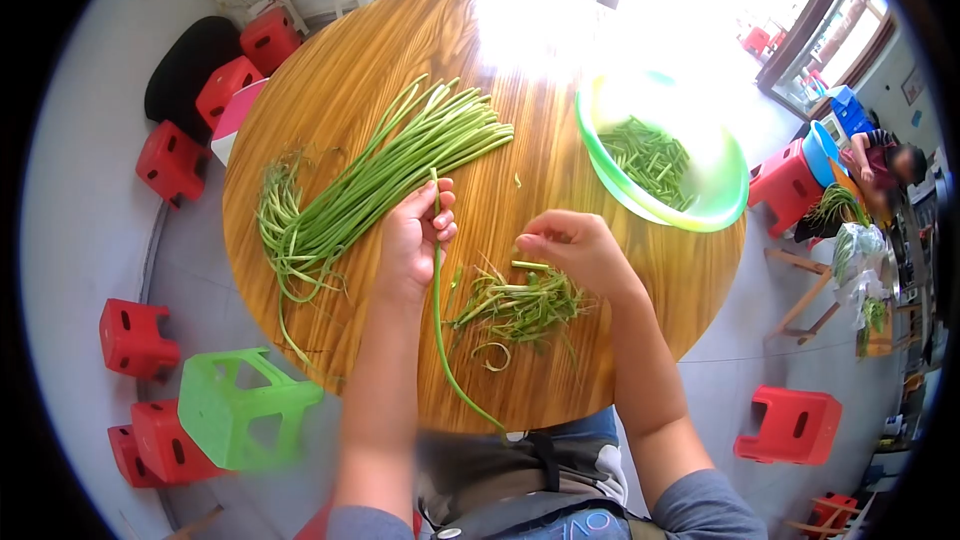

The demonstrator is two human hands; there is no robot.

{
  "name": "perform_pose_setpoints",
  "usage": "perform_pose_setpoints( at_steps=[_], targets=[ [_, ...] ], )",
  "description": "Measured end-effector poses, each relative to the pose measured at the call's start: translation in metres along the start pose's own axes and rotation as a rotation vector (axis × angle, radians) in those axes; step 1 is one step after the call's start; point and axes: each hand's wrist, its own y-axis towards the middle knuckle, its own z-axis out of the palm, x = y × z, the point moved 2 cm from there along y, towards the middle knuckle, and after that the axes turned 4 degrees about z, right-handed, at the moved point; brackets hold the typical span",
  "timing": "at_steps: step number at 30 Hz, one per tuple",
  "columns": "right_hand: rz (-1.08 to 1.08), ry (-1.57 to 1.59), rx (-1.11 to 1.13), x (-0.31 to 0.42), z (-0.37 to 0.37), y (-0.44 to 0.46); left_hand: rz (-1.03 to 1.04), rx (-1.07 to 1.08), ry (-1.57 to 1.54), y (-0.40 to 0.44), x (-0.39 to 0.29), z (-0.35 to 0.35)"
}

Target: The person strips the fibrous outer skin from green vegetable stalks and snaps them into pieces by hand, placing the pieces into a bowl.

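Note:
My left hand [408, 240] is closed around a single long garlic scape [439, 325]; its cut end pokes up above the fingers and its thin tail bends down past the table edge toward my lap. My right hand [580, 248] hovers to the right, thumb and fingers pinched together; whether anything small is between them is hidden. Just under it lies a heap of green trimmings [525, 305] with a short stem piece at its top. A large bundle of garlic scapes [400, 175] rests left of my hands, curly tips toward me.
Toward the back right of the round wooden table [350, 60] stands a green plastic basin [690, 221] holding cut scape pieces [645, 155]. A green stool [235, 405] and several red stools stand around. A person [880, 165] is at the far right.

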Motion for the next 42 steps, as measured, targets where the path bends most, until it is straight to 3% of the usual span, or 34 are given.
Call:
perform_pose_setpoints(
  at_steps=[3,6,16,22,23,26,33,41,42],
  targets=[
    [-0.17,-0.274,-0.028,-0.016,0.002,0.004,-0.001,0.011,0.047,-0.002,0.005,0.004],
    [-0.16,-0.495,-0.014,-0.026,0.016,0.002,0.005,0.057,0.096,-0.002,0.009,0.004],
    [0.057,-0.761,-0.05,-0.018,0.037,0.011,0.015,0.036,0.201,-0.001,0.016,0.003],
    [0.182,-0.15,0.041,-0.001,0.005,0.007,0.034,0.011,0.215,-0.006,0.016,0.01],
    [0.066,-0.08,-0.02,-0.009,-0.002,0.007,0.037,0.012,0.217,-0.006,0.016,0.011],
    [-0.005,0.122,-0.23,0.017,-0.031,-0.001,0.043,0.025,0.229,-0.006,0.016,0.011],
    [0.214,0.468,0.011,0.029,-0.047,-0.006,0.029,0.027,0.196,-0.007,0.018,0.014],
    [0.082,0.965,-0.121,0.024,-0.055,0.001,0.021,0.057,0.203,-0.011,0.015,0.017],
    [0.076,0.987,-0.047,0.024,-0.057,0.0,0.022,0.056,0.21,-0.011,0.015,0.017]
  ],
)
